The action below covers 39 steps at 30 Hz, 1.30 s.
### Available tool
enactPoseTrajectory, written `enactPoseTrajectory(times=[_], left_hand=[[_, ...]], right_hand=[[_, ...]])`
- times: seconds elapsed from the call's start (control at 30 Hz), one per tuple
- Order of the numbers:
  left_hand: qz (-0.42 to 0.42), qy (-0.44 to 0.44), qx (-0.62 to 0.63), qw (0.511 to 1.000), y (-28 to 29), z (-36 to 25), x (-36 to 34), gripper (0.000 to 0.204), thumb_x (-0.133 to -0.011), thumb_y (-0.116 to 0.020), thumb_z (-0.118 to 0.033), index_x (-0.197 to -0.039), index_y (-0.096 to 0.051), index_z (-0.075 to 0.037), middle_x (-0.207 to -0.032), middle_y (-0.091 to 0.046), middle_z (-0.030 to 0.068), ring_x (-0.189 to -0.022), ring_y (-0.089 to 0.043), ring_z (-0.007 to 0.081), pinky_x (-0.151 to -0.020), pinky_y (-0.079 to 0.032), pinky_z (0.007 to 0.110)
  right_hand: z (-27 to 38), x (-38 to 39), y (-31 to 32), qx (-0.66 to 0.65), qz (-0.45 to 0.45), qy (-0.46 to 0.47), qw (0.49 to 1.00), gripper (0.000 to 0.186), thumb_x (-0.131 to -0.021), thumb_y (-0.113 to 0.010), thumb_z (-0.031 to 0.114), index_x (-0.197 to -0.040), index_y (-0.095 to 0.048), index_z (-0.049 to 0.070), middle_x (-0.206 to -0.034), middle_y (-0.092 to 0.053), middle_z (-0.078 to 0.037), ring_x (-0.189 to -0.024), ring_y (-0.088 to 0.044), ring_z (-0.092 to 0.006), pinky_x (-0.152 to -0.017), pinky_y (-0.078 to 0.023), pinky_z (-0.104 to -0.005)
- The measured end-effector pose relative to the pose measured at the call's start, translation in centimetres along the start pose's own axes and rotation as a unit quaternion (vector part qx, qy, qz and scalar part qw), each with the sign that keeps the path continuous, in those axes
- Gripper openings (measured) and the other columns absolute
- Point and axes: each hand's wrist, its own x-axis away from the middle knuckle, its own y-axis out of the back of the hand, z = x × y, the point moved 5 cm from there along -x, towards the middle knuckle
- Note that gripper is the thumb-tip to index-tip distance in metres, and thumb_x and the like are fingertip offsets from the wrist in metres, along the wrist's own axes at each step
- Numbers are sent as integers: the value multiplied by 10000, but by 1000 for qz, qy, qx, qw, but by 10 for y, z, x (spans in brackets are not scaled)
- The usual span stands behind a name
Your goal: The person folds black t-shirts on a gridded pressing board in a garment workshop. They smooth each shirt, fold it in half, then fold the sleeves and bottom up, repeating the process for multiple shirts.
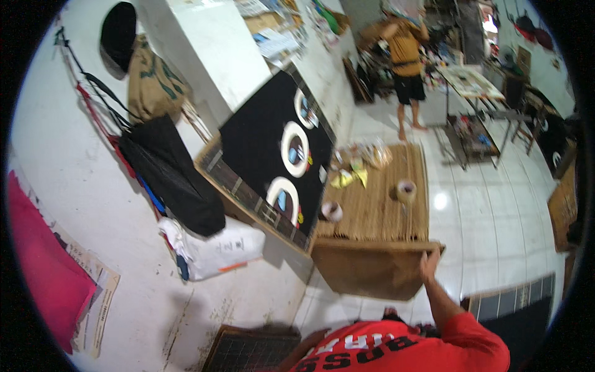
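My right hand [429,265] is closed on the upper right corner of a brown wooden board [369,270]. The board hangs or stands tilted at the near end of a stack of corrugated cardboard [378,211]; whether it touches the stack I cannot tell. Of my left side only a bit of arm shows at the lower edge, with the hand out of sight. Left of the stack, a framed board covered in black cloth [251,149] with white ring-shaped prints leans toward the wall. Two tape rolls [406,190] and crumpled yellow scraps [350,178] lie on the cardboard.
Bags [176,177] hang on the left wall above a white sack [217,251]. Dark boards [248,350] lie low at the bottom and at right [517,310]. Farther back, a person [406,56] stands near a worktable [471,84] on the tiled floor [462,235].
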Motion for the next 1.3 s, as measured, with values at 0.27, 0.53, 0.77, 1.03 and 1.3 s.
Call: enactPoseTrajectory(times=[0.27,0.53,0.77,1.03,1.3], left_hand=[[-3,8,59,998,61,-40,-55,661,-954,-675,-418,-1463,-531,-22,-1385,-631,182,-1225,-621,330,-1036,-490,432],[-93,52,238,965,129,1,-110,561,-1019,-607,-425,-1424,-553,-39,-1288,-679,116,-1060,-690,262,-882,-556,421],[-201,127,651,721,185,92,-113,809,-1042,-435,-628,-1571,-227,-52,-1313,-607,270,-1166,-649,445,-918,-558,595],[-116,73,845,516,233,111,-113,1119,-921,-523,-769,-1624,-48,-39,-1636,-240,295,-1452,-381,479,-1178,-327,662],[284,-157,447,833,183,7,-94,419,-980,-647,-105,-1360,-553,44,-1433,-569,233,-1373,-515,340,-1179,-399,434]], right_hand=[[23,13,46,187,-3,85,979,531,-916,-652,181,-1385,-496,-12,-1292,-547,-244,-1205,-519,-444,-969,-480,-523],[30,14,73,213,52,14,976,364,-1011,-589,322,-1202,-561,14,-1066,-573,-230,-950,-593,-457,-762,-512,-542],[-39,76,17,-414,-125,-555,710,448,-941,-575,165,-1330,-537,-55,-1277,-638,-244,-1092,-662,-429,-849,-560,-660],[38,82,53,-377,-123,-510,763,190,-886,-482,-31,-973,-500,-199,-951,-591,-356,-768,-674,-561,-609,-626,-714],[259,88,230,-305,-185,-295,886,426,-847,-577,9,-1254,-522,-108,-1011,-628,-214,-793,-697,-359,-623,-666,-591]])
